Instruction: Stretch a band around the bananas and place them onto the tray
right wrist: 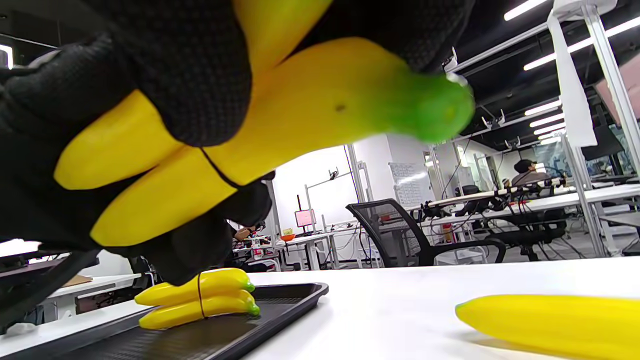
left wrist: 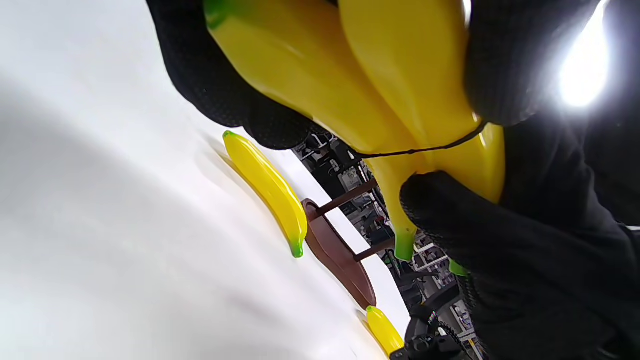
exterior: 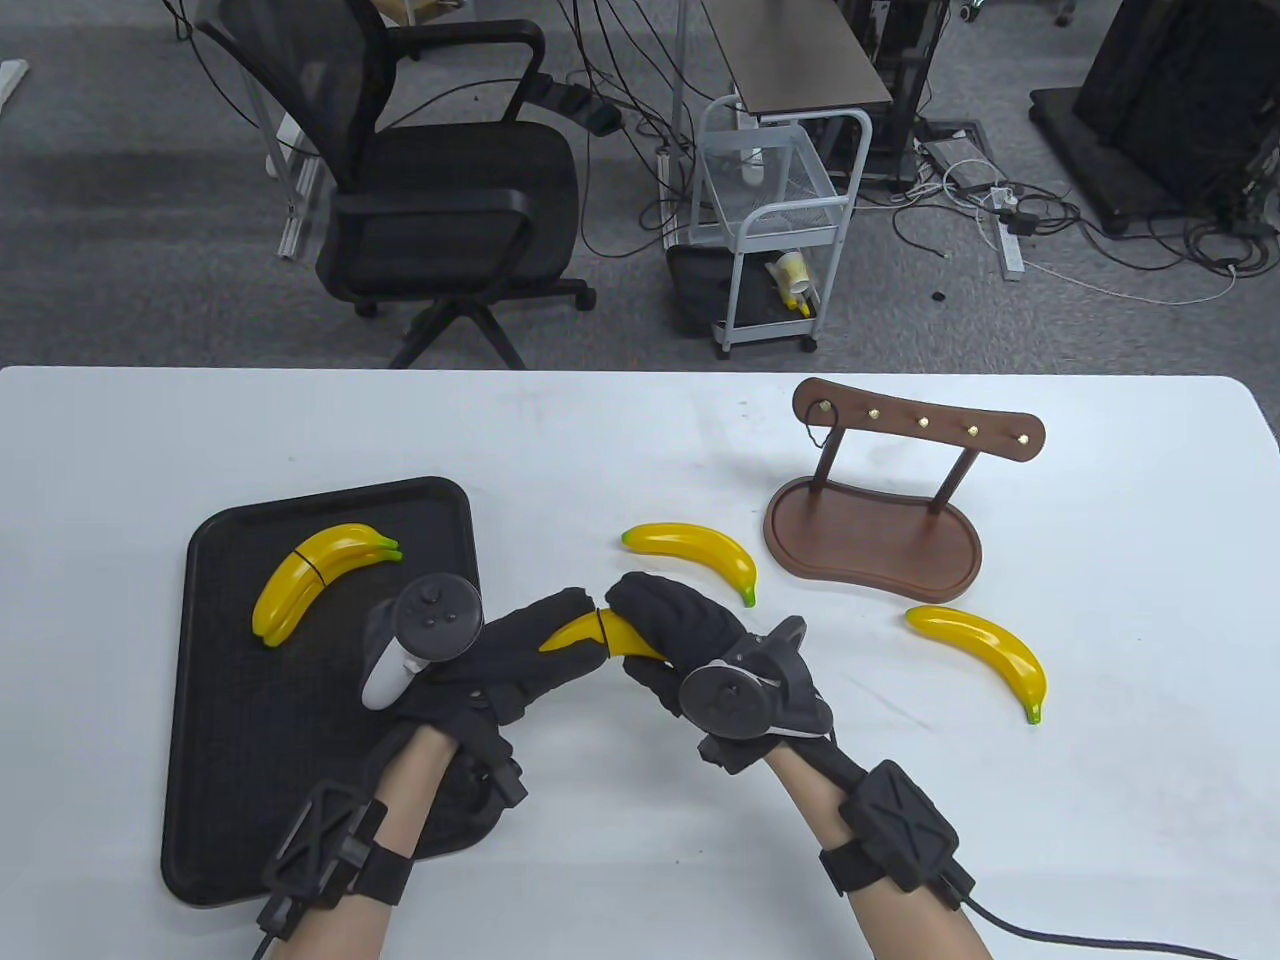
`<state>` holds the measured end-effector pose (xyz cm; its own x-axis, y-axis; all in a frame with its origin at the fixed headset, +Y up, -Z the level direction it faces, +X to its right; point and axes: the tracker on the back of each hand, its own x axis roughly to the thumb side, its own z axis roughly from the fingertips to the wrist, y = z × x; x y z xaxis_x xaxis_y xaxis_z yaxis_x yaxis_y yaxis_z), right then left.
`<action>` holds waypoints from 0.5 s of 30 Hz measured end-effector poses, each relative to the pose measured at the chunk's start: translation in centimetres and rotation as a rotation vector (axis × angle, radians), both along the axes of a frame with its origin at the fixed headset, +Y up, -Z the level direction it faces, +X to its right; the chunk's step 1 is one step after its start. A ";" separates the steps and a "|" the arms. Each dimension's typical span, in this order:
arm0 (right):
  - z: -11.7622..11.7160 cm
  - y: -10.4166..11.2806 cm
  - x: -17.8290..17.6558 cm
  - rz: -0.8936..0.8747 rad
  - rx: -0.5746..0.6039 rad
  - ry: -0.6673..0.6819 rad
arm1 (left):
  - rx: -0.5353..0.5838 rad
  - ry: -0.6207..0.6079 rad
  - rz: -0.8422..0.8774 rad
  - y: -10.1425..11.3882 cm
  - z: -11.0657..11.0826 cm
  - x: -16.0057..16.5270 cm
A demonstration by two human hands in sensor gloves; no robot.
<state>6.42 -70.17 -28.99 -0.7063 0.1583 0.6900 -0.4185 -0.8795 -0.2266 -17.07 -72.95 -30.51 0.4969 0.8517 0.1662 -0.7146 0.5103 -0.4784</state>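
Both hands up over the desk (exterior: 640,860) at the centre, sharing one pair of bananas (exterior: 605,637). Left hand (exterior: 500,665) curled round the left end of the pair, fingers (left wrist: 235,95) wrapped under and around the yellow skin. Right hand (exterior: 680,640) clamped over the right end, fingers (right wrist: 190,85) folded across the top. Thin black band (left wrist: 425,148) stretched tight around the two bananas, right between the two grips, seen clearly from both wrist views as a dark line crossing the fruit. Held pair off the desk, green tips poking out past the gloves. Over on the left, black tray (exterior: 220,780) with a banded pair (exterior: 318,578) lying on it, its own band round the middle, green tips pointing right. Two loose bananas out on the bare desk: one single banana (exterior: 695,550) just beyond the hands, another banana (exterior: 985,655) off to the right, well apart. Brown wooden stand (exterior: 870,540) between and behind those two, upright, with brass pegs along its top bar. Past the far edge of the desk, an office chair (exterior: 430,190) and a small white cart (exterior: 775,230) on the grey floor.
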 end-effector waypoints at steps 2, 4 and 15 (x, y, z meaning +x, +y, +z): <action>0.0 0.0 0.0 0.002 -0.002 -0.002 | -0.014 -0.011 -0.003 -0.1 0.0 0.1; -0.1 -0.1 0.1 -0.004 -0.009 -0.004 | -0.007 -0.008 -0.013 -0.2 -0.1 0.2; -0.2 0.1 0.3 -0.016 -0.014 -0.030 | 0.038 0.002 -0.035 0.5 0.0 0.1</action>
<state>6.70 -70.09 -29.22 -0.7236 0.1792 0.6665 -0.4261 -0.8757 -0.2271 -16.97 -72.42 -30.51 0.5265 0.8270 0.1971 -0.6968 0.5526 -0.4573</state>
